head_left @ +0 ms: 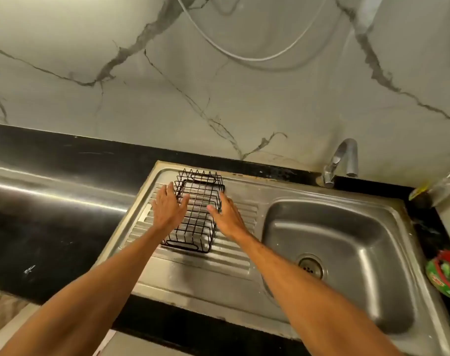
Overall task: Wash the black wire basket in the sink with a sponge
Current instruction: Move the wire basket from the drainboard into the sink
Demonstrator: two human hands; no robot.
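Note:
The black wire basket [196, 214] stands on the ribbed steel drainboard [205, 263], left of the sink bowl [347, 253]. My left hand [168, 208] is spread flat at the basket's left side, fingers apart, with the thumb over the wires. My right hand [227, 218] is at the basket's right side, fingers extended along the rim. Neither hand is closed around the wires. No sponge shows clearly in this view.
A chrome tap [343, 160] rises at the back right of the sink, and the drain [310, 265] sits in the bowl. A green and red round container [447, 273] lies on the black counter at far right. A clear bottle [447, 186] stands behind it.

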